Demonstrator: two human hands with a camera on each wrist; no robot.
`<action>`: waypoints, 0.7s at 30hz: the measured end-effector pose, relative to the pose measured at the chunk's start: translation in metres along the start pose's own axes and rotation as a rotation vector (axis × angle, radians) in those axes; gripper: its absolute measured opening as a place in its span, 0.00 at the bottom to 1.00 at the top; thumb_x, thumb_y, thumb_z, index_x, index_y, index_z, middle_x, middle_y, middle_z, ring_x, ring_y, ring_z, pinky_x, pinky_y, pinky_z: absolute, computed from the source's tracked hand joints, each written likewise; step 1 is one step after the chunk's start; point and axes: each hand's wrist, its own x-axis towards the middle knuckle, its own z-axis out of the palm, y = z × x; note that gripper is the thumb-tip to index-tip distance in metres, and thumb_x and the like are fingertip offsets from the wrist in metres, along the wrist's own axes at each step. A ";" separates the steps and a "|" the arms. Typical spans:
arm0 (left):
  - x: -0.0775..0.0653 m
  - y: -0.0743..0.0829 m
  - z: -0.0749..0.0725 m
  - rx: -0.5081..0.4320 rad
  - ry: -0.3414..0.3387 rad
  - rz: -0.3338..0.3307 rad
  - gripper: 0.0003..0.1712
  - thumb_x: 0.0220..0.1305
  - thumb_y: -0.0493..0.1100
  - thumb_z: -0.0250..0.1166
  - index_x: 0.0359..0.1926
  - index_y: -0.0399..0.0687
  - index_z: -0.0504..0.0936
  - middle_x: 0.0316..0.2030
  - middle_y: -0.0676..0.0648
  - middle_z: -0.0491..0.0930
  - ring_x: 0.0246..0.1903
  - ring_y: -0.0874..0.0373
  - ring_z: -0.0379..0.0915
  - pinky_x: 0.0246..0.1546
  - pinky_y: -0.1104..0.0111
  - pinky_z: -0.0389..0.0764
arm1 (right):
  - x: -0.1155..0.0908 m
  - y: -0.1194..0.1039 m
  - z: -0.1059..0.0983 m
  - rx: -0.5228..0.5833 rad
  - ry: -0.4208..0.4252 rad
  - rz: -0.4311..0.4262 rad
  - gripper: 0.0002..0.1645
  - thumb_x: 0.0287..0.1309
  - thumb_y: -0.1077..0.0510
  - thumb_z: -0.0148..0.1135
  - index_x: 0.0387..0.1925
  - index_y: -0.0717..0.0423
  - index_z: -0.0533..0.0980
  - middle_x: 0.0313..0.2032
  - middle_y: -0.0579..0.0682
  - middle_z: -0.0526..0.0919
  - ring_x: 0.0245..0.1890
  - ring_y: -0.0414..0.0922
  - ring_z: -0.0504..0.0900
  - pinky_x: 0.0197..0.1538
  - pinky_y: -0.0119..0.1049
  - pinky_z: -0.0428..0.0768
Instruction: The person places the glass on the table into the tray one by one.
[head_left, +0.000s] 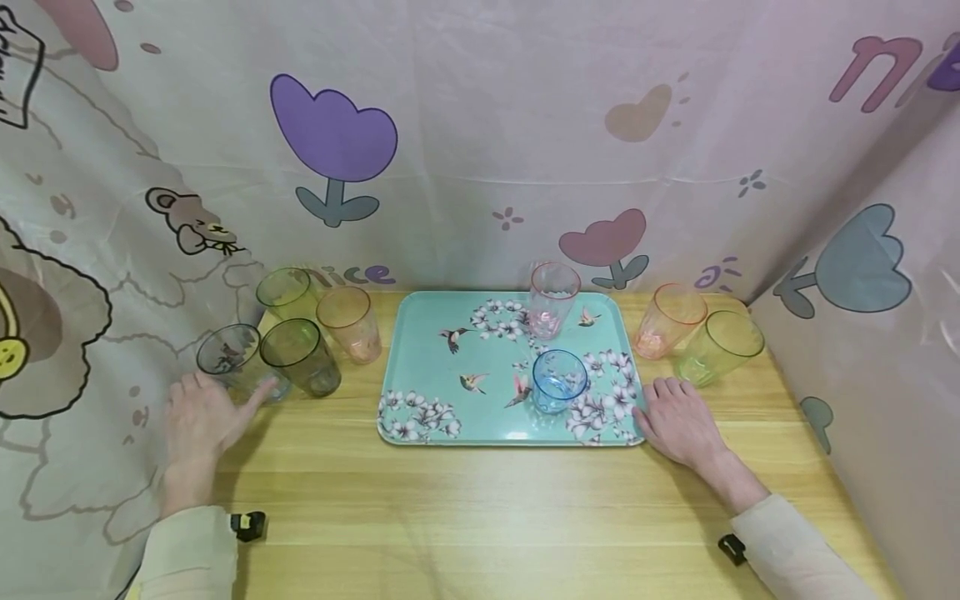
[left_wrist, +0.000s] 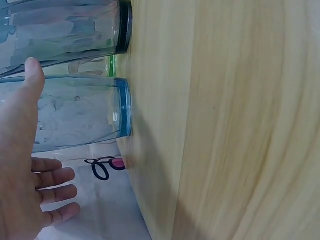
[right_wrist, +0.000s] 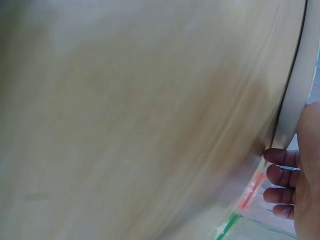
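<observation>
My left hand (head_left: 206, 417) is beside the clear bluish tumbler (left_wrist: 80, 112) at the table's left, thumb and fingers spread apart around its near side. Right of that tumbler stands a dark grey-green tumbler (head_left: 302, 358). An orange tumbler (head_left: 350, 325) and a yellow-green one (head_left: 285, 293) are behind. My right hand (head_left: 681, 421) lies at the right edge of the mint-green floral tray (head_left: 450, 367), its thumb beside the rim and fingers extended. On the tray stand a pink tumbler (head_left: 553, 302) and a short blue glass (head_left: 558, 382).
To the tray's right stand an orange-pink tumbler (head_left: 669, 322) and a yellow-green tumbler (head_left: 718, 350), just beyond my right hand. A printed curtain (head_left: 465, 125) hangs behind and along both sides of the wooden table (head_left: 480, 517).
</observation>
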 end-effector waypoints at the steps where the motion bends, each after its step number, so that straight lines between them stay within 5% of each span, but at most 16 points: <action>1: 0.000 0.000 0.001 0.001 0.009 0.002 0.58 0.66 0.79 0.55 0.37 0.17 0.68 0.35 0.22 0.66 0.37 0.26 0.64 0.38 0.42 0.66 | 0.000 0.000 0.000 -0.001 0.001 0.000 0.23 0.69 0.45 0.59 0.37 0.64 0.75 0.34 0.58 0.79 0.42 0.59 0.80 0.48 0.53 0.74; 8: 0.004 -0.003 0.003 0.001 0.033 0.011 0.59 0.68 0.79 0.54 0.36 0.14 0.68 0.33 0.22 0.66 0.35 0.27 0.65 0.35 0.44 0.65 | -0.001 0.000 0.002 -0.006 0.021 -0.007 0.22 0.68 0.45 0.60 0.36 0.63 0.74 0.33 0.57 0.77 0.41 0.58 0.79 0.47 0.52 0.73; 21: 0.005 0.002 0.003 -0.079 -0.064 -0.071 0.65 0.73 0.79 0.46 0.52 0.06 0.63 0.36 0.19 0.67 0.37 0.26 0.67 0.36 0.43 0.69 | 0.001 0.000 0.000 0.002 0.016 -0.005 0.22 0.69 0.45 0.60 0.37 0.64 0.74 0.34 0.59 0.79 0.43 0.60 0.80 0.49 0.54 0.75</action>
